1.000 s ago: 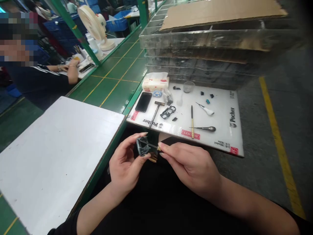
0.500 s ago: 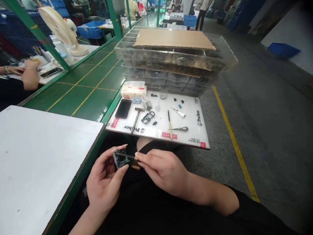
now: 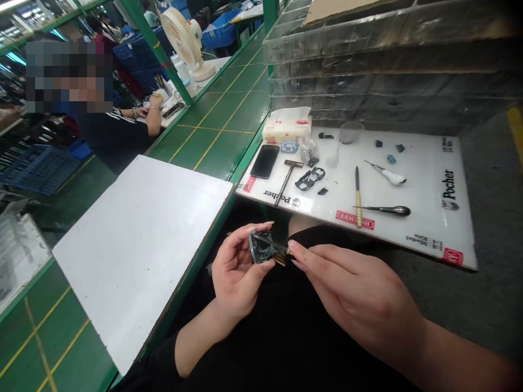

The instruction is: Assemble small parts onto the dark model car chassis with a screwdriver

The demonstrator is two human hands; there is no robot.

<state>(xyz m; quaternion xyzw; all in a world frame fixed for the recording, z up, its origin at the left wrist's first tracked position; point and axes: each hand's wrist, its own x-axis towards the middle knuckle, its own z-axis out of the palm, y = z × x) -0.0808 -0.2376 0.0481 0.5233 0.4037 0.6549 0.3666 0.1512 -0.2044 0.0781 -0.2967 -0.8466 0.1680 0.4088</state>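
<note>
My left hand (image 3: 233,275) pinches a small dark plastic model part (image 3: 256,251) between thumb and fingers, its hollow side facing right. A slim flat file (image 3: 274,244) is gripped in my right hand (image 3: 359,280), the grey blade reaching into the part's hollow. Most of its handle is hidden by my fingers. On the white board (image 3: 425,218) beyond lie a black model car body (image 3: 309,178), a small hammer (image 3: 289,179), another file (image 3: 358,190) with a yellowish handle, an awl (image 3: 384,210) and a white-handled pointed tool (image 3: 388,174).
Stacked clear plastic trays (image 3: 368,71) rise behind the board. A phone (image 3: 265,161), a tissue pack (image 3: 287,126) and a clear cup (image 3: 351,133) rest on it. To the left lies a white sheet (image 3: 143,245) on the green bench (image 3: 229,117); a co-worker (image 3: 114,133) sits across.
The camera view has swung left, so the board and hands appear farther right and the co-worker shows. Both hands keep their holds; the file remains at the part.
</note>
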